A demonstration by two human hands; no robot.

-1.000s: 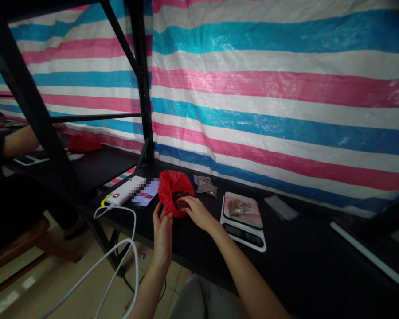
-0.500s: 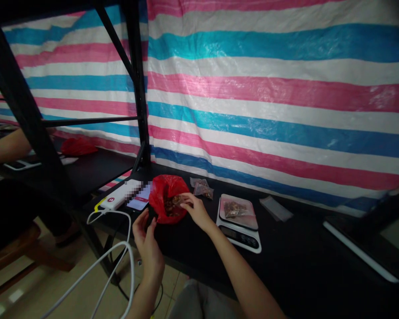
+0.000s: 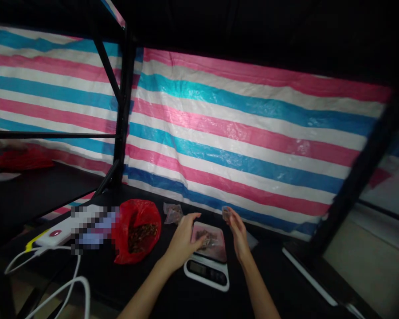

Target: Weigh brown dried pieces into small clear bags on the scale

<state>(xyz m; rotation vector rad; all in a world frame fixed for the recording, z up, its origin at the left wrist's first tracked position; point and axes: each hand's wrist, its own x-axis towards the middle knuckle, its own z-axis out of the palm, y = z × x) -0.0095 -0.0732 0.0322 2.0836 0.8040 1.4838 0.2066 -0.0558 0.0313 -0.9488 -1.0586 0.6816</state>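
Note:
My right hand [image 3: 238, 235] is raised at the scale's right edge and pinches a small clear plastic bag [image 3: 226, 214] with something brownish in it. My left hand [image 3: 183, 239] reaches over the left side of the white kitchen scale [image 3: 209, 274], thumb and fingers apart. On the scale's pinkish plate lies a clear bag of brown bits [image 3: 209, 238]; the left thumb is at its edge, and I cannot tell whether it touches. Left of my hands stands an open red plastic bag [image 3: 120, 235] with many small brown pieces [image 3: 142, 235] inside.
Small filled clear bags [image 3: 173, 213] lie behind my left hand. Flat clear bags [image 3: 252, 240] lie partly behind my right hand. A white power bank [image 3: 58, 232] with a white cable [image 3: 81, 281] is at the left. A dark, white-edged device [image 3: 309, 277] stands at the right. Black frame posts [image 3: 121, 119] rise at the left.
Both hands have moved right, from the red bag to the scale. My right hand has lifted the small bag away from the red bag. The view has turned right and tilted up.

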